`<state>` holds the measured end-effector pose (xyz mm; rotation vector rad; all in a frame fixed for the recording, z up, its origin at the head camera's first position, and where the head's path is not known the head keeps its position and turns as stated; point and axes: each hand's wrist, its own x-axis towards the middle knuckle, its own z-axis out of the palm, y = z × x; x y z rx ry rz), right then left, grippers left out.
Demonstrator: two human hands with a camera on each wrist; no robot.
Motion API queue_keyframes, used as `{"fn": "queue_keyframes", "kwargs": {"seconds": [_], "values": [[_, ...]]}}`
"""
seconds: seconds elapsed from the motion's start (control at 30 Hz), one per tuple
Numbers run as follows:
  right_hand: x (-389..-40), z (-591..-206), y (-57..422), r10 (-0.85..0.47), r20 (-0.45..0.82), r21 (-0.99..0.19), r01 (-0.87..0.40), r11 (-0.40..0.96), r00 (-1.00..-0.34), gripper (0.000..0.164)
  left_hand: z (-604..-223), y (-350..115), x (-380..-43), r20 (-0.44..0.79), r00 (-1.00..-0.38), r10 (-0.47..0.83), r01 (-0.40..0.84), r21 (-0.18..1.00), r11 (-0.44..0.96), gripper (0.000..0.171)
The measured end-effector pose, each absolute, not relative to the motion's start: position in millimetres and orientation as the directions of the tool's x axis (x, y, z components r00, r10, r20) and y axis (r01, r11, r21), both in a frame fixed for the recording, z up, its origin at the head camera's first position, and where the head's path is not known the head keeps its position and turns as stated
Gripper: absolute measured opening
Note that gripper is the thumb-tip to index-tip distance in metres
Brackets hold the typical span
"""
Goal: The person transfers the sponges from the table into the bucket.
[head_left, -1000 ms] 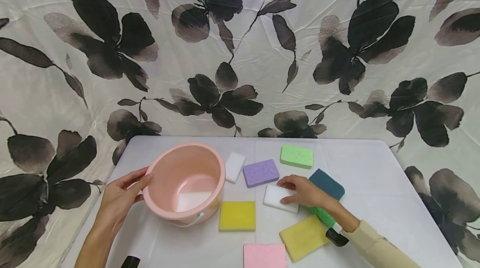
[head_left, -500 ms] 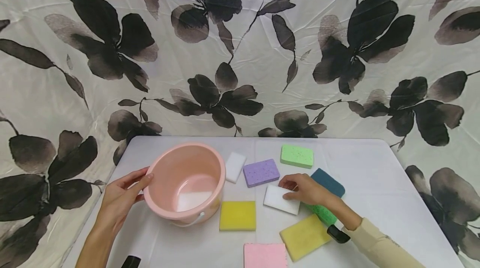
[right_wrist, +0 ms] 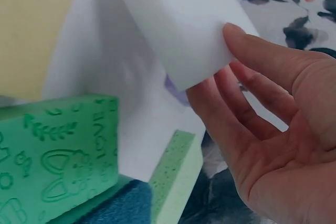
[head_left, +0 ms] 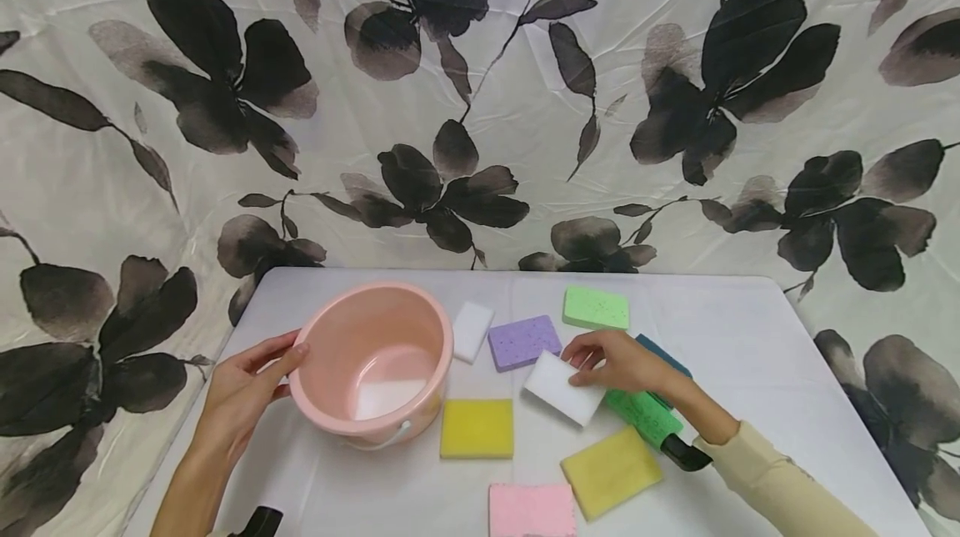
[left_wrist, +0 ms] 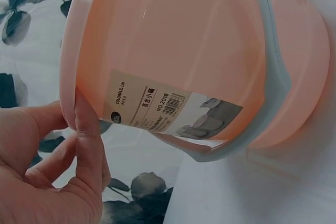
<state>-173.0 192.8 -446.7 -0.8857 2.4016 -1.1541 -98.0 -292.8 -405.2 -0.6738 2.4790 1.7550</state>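
Note:
My left hand (head_left: pixel 243 395) pinches the rim of a pink bucket (head_left: pixel 315 404) at the table's left, thumb on one side and fingers on the other. A paper label (left_wrist: pixel 173 108) and a grey handle (left_wrist: pixel 275 72) show on the bucket in the left wrist view. Inside the bucket, a white block (head_left: pixel 386 397) lies on the bottom. My right hand (head_left: pixel 626 366) grips a white sponge (head_left: pixel 562 387) by its right end, thumb on top and fingers beneath. The sponge is tilted and raised off the table, close to a purple sponge (head_left: pixel 523 343).
Around the right hand lie a light green sponge (head_left: pixel 596 308), a dark blue pad (head_left: pixel 663 353), a green embossed sponge (head_left: pixel 641 414) and a pale yellow sponge (head_left: pixel 611 470). A yellow sponge (head_left: pixel 477 429), pink sponge (head_left: pixel 531 510) and white block (head_left: pixel 472 331) lie nearer the bucket.
My right hand has lifted the white sponge from the table and tilted it, rising slightly. The left hand and the bucket have stayed put.

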Motion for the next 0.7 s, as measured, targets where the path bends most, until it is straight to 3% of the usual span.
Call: {"fn": "queue_keyframes", "kwargs": {"seconds": [0.7], "values": [[-192.0, -404.5, 184.4, -0.608, -0.145, -0.892, -0.163, 0.421, -0.781, 0.035, -406.6, -293.2, -98.3, -0.268, -0.904, -0.333, -0.363, 0.894, 0.265, 0.07]]}}
